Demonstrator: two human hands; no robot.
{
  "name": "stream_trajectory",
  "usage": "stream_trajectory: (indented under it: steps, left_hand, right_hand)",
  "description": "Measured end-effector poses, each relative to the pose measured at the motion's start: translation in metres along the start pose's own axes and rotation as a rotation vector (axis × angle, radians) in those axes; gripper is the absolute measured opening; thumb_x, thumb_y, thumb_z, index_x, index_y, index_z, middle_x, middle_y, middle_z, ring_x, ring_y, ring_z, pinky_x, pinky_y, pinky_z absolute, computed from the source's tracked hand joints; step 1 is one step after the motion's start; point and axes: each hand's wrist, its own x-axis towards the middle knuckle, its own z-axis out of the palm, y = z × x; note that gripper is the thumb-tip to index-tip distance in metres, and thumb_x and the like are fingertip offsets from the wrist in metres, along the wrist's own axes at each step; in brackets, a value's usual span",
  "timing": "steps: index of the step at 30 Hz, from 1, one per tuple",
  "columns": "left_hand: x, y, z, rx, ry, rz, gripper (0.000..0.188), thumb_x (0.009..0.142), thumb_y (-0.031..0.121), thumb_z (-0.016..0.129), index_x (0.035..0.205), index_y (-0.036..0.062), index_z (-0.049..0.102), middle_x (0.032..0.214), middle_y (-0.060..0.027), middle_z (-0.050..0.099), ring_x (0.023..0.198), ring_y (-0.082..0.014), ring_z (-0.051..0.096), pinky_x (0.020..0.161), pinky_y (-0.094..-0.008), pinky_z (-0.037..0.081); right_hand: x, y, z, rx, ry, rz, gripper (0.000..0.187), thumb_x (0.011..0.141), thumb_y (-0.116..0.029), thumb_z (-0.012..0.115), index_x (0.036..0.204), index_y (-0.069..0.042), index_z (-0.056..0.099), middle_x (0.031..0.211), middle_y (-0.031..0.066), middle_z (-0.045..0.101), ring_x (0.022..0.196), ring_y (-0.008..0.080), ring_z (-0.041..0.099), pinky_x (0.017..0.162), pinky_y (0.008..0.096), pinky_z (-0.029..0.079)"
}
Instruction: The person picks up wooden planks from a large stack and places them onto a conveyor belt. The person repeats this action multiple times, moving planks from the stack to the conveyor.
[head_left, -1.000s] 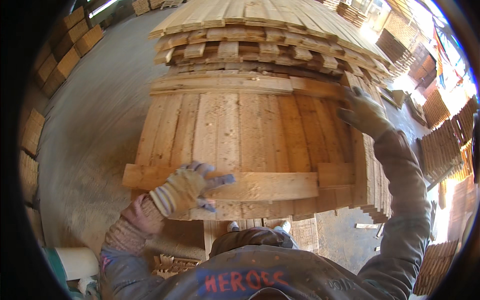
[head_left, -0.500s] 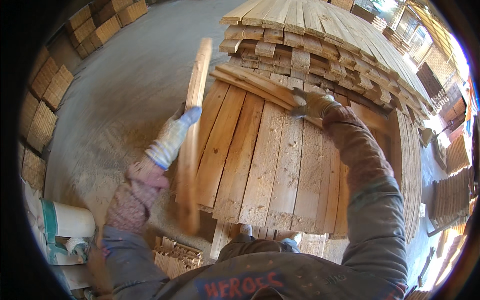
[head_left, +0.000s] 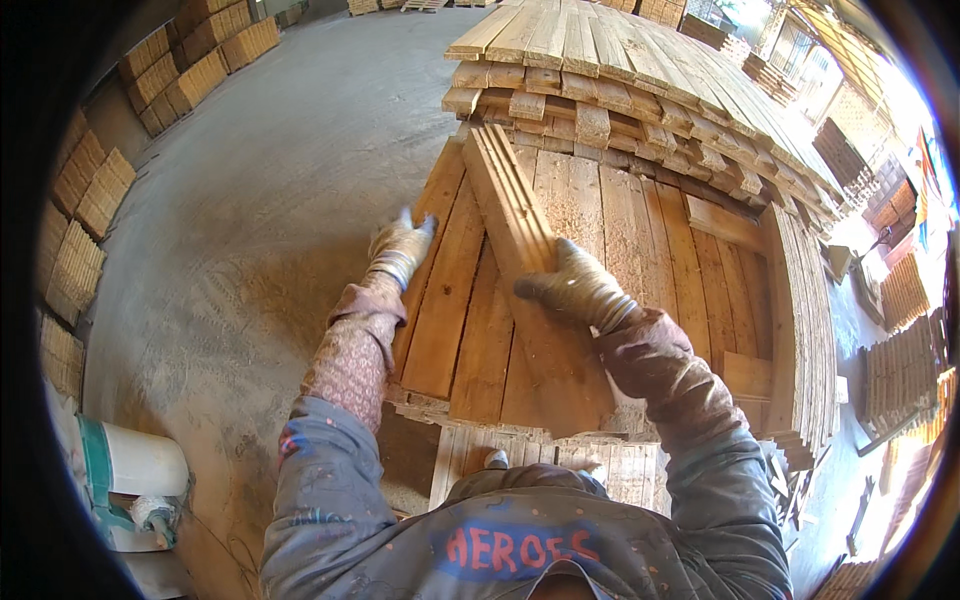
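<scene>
My gloved right hand [head_left: 578, 288] is closed over a small bundle of wooden boards [head_left: 510, 225]. The boards stand on edge and slant from the back toward my body, their near end blurred. Beneath them lies a flat layer of planks [head_left: 462, 320], dusted with sawdust toward the middle. My left hand [head_left: 400, 248], also gloved, is at the left edge of this layer. Its fingers look stretched out, and I see no wood in them.
Behind the layer rises a tall stack of planks [head_left: 600, 45] with uneven ends. A row of upright boards [head_left: 797, 330] borders the right side. White and green equipment [head_left: 140, 460] stands on the floor at lower left. Wood stacks [head_left: 75, 260] line the left.
The wooden strip my left hand held upright has left it, and that hand has moved right. My right hand has drawn nearer, and the boards at it have swung round toward my body.
</scene>
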Motion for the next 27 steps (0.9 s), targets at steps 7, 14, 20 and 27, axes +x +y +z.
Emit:
stream_trajectory:
  steps: [7, 14, 20, 27]
  left_hand:
    - [0.000, -0.061, -0.053, -0.584, -0.352, 0.122, 0.056, 0.093, 0.037, 0.074, 0.129, -0.0040, 0.065, 0.130, -0.0160, 0.067, 0.123, -0.0274, 0.059, 0.108, -0.0401, 0.043]
    - [-0.056, 0.002, -0.009, -0.580, -0.461, 0.153, 0.073, 0.091, 0.057, 0.068, 0.139, 0.0028, 0.060, 0.141, -0.0138, 0.061, 0.135, -0.0247, 0.051, 0.117, -0.0377, 0.035]
    - [-0.044, 0.011, -0.020, -0.741, -0.569, 0.251, 0.066, 0.098, 0.049, 0.063, 0.141, -0.0006, 0.057, 0.143, -0.0102, 0.059, 0.133, -0.0186, 0.051, 0.119, -0.0319, 0.034]
    - [-0.034, 0.006, 0.049, -0.893, -0.675, 0.205, 0.055, 0.103, 0.040, 0.056, 0.141, 0.0007, 0.056, 0.140, -0.0067, 0.061, 0.133, -0.0169, 0.052, 0.115, -0.0320, 0.039]
  right_hand:
    - [-0.086, 0.055, -0.056, 0.550, 0.202, 0.046, 0.060, 0.086, -0.027, 0.075, 0.132, 0.008, 0.059, 0.108, 0.0103, 0.070, 0.096, 0.0167, 0.065, 0.085, 0.0323, 0.054]
    - [-0.141, 0.091, -0.051, 0.596, 0.318, -0.008, 0.067, 0.082, -0.037, 0.083, 0.129, 0.005, 0.059, 0.108, 0.0054, 0.068, 0.095, 0.0134, 0.062, 0.083, 0.0295, 0.053]
    - [-0.182, 0.128, -0.062, -0.270, 0.570, 0.108, 0.090, 0.078, -0.047, 0.084, 0.140, 0.006, 0.048, 0.115, 0.0242, 0.069, 0.106, 0.0349, 0.069, 0.090, 0.0404, 0.054]
    - [-0.176, 0.103, -0.069, -0.349, 0.343, 0.290, 0.116, 0.075, -0.062, 0.078, 0.154, 0.007, 0.029, 0.127, 0.0312, 0.064, 0.119, 0.0409, 0.064, 0.101, 0.0419, 0.049]
